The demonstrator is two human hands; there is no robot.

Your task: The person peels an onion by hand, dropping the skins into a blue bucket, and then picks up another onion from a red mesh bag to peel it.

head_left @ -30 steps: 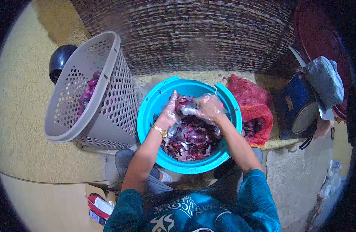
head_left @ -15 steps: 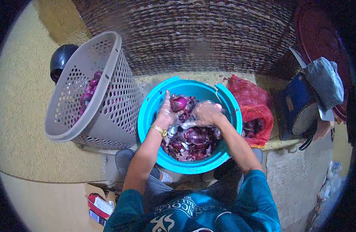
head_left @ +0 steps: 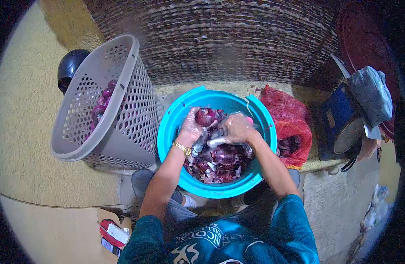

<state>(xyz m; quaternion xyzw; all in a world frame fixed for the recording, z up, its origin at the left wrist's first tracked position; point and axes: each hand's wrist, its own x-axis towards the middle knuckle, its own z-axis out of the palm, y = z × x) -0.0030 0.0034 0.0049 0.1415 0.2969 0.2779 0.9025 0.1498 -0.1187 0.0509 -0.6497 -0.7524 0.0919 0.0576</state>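
Inside a turquoise basin (head_left: 213, 193), both my hands work in thin clear plastic gloves. My left hand (head_left: 192, 128) is closed around a red onion (head_left: 205, 117), near the basin's far side. My right hand (head_left: 235, 128) is just to its right, fingers curled round something with a pink end (head_left: 249, 120) that sticks out by the knuckles; the rest of it is hidden. Below the hands lies another red onion (head_left: 224, 155), on a heap of loose purple onion skins (head_left: 211, 172).
On the left a tall grey perforated basket (head_left: 141, 114) holds several red onions (head_left: 98, 112). Right of the basin slumps a red mesh sack (head_left: 290, 127) with onions in its mouth. A blue scale-like box (head_left: 336, 119) and a plastic-wrapped bundle (head_left: 372, 94) stand farther right.
The onion in my left hand has turned and shows a darker side. My left fingers have bent in around it. My right hand has shifted only slightly.
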